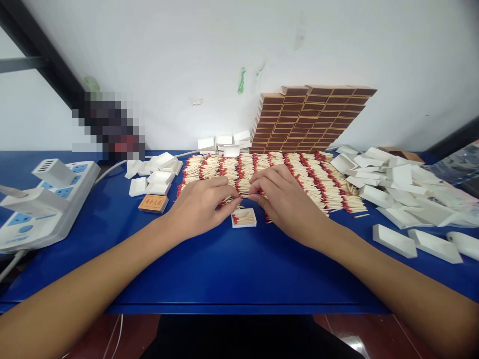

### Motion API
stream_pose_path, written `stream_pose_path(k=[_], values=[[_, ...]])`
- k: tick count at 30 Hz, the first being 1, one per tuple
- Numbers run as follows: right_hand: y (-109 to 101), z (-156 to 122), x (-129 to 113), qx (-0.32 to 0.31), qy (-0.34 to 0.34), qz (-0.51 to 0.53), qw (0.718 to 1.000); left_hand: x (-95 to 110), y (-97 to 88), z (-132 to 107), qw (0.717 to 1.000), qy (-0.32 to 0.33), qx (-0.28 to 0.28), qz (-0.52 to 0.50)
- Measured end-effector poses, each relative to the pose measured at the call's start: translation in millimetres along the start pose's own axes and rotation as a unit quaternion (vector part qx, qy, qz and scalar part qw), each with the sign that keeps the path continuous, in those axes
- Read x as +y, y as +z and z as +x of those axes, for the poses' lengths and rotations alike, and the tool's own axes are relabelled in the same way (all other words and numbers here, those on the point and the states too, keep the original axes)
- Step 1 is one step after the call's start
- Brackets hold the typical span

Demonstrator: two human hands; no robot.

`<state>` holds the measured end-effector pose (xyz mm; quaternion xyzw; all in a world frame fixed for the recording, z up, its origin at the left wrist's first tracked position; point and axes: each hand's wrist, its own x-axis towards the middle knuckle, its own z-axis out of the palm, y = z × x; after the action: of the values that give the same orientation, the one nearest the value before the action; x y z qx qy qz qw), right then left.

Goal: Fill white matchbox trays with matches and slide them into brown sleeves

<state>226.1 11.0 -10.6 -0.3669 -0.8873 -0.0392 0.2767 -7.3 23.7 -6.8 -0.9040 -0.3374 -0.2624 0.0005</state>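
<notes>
My left hand [200, 204] and my right hand [280, 199] meet at the middle of the blue table [224, 269], fingers pinched on a small bundle of red-tipped matches [243, 192] at the near edge of a long spread of matches [299, 172]. Just below the fingertips lies a small white inner tray [244, 218] with a few matches in it. An orange matchbox sleeve [153, 203] lies flat to the left of my left hand.
Empty white trays lie at the left [155, 177], at the back [224, 142] and heaped at the right [404, 194]. Brown filled matchboxes [307, 119] are stacked against the white wall. A white power strip [41, 199] with plugs sits at the far left.
</notes>
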Motion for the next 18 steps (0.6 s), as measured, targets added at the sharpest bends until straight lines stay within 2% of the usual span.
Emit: stream_pose_path(k=[6,11,15,18], values=[[-0.4,-0.3,3.0,-0.017,0.004,-0.038,0.999,-4.4,-3.6,-0.6,0.999,0.015,0.001,0.043],[-0.3,-2.4,-0.3,-0.043,0.006,-0.009,0.999,-7.1,-5.6,0.3,0.997,0.009,-0.016,0.078],[0.0,-4.7,-9.8,-0.057,-0.029,0.006,0.998,-7.9,-5.6,0.6,0.994,-0.001,-0.057,0.094],[-0.6,-5.8,-15.3,-0.065,-0.048,0.007,0.997,-7.5,-6.0,0.9,0.993,-0.002,-0.065,0.100]])
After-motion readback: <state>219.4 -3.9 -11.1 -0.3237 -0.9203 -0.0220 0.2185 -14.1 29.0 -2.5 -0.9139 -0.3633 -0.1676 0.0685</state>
